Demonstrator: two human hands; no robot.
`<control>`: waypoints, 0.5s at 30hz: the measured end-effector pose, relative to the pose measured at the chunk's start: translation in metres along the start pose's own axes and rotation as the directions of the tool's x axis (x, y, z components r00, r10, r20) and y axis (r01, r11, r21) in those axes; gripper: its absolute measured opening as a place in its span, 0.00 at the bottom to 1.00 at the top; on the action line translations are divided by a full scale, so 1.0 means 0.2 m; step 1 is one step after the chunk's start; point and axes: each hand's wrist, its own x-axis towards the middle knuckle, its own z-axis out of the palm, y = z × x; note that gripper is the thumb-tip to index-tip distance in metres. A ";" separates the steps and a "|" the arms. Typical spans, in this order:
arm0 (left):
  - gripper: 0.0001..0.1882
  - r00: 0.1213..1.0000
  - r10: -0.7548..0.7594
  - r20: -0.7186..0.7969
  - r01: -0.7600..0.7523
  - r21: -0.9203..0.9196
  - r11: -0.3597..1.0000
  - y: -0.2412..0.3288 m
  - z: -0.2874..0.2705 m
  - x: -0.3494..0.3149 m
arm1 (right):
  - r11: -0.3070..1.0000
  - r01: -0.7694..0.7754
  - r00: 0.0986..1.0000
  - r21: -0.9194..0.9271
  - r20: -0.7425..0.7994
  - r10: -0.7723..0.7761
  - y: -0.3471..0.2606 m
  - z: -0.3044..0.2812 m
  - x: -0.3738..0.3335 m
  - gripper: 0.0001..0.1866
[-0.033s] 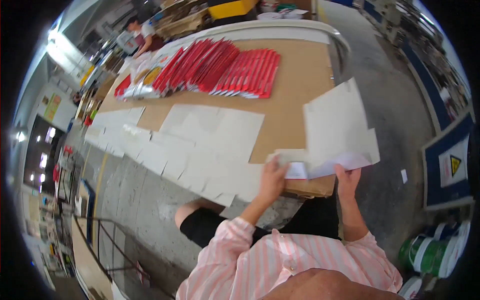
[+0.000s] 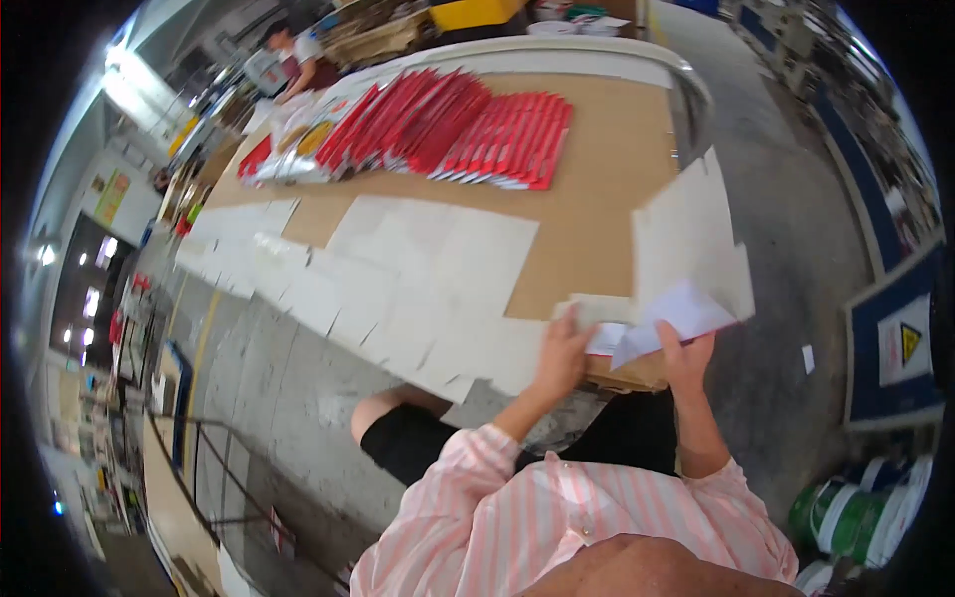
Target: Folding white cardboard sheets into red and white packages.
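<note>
At the near right corner of the table, my right hand [image 2: 688, 360] pinches a white paper sheet [image 2: 686, 303] with a reddish lower edge, thumb on top. The sheet is folded up and bent, its free part standing off the surface. My left hand [image 2: 563, 355] lies just left of it, fingers stretched out and thumb apart, by a small white folded part [image 2: 608, 338]. Under the sheet and beyond it is a pale cardboard piece [image 2: 686, 239]. Farther back lie rows of red folded paper packets [image 2: 428, 119], overlapping one another.
White cardboard sheets [image 2: 428, 249] cover the table's left and near side; brown board [image 2: 607, 129] shows elsewhere. A curved metal rail [image 2: 686, 75] bounds the far right corner. A co-worker [image 2: 303, 65] stands at the far left. Green buckets [image 2: 836, 517] stand on the floor at right.
The white sheet's free part has lifted and folded up toward the left, and it now stands higher. My left hand stays beside it, and the view has shifted slightly.
</note>
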 end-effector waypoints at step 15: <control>0.15 0.937 0.023 0.349 -0.182 0.430 0.884 0.17 -0.48 0.15 | 0.474 0.466 0.884 -0.747 0.412 -0.220 0.09 0.19 -0.06 0.28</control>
